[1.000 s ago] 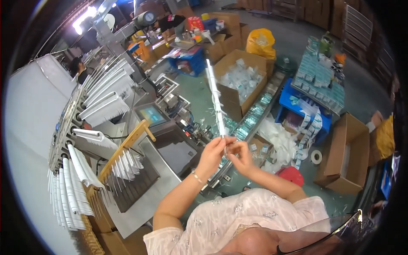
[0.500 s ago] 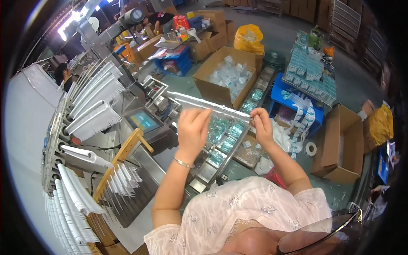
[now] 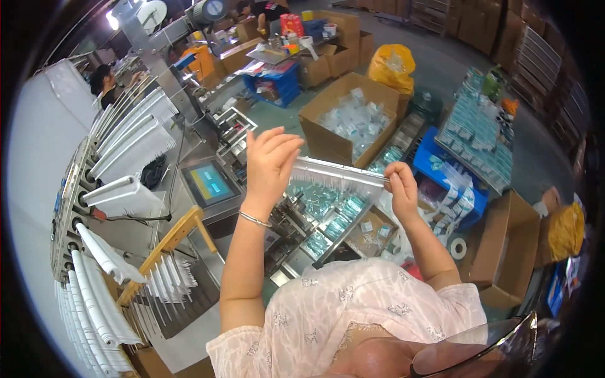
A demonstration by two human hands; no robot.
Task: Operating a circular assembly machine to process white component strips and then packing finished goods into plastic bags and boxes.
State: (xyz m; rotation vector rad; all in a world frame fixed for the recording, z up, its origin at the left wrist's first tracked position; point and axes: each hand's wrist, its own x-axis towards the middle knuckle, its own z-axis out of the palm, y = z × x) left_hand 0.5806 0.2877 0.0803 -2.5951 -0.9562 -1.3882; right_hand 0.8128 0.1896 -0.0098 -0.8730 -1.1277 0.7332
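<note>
My right hand (image 3: 402,184) is closed, pinching the right end of a thin rod (image 3: 382,180). A white fringed strip (image 3: 340,172) hangs along this rod, sloping slightly down to the right. At its left end is my left hand (image 3: 271,154), raised with fingers stretched out; whether the palm touches the rod is hidden. Below the strip lies a metal tray section (image 3: 320,238) of the machine, filled with small teal-and-clear packets (image 3: 337,225).
Left, more white fringed strips (image 3: 129,148) hang on a rack beside a wooden bar (image 3: 167,239). A touchscreen (image 3: 210,181) sits on the machine. Beyond stand a carton of packets (image 3: 328,113), a blue crate (image 3: 463,208) under stacked teal boxes, and an open carton (image 3: 504,242).
My left hand has risen and its fingers have straightened out. The strip's fringe now shows more fully below the rod. My right hand still grips its end. The whole view has shifted a little.
</note>
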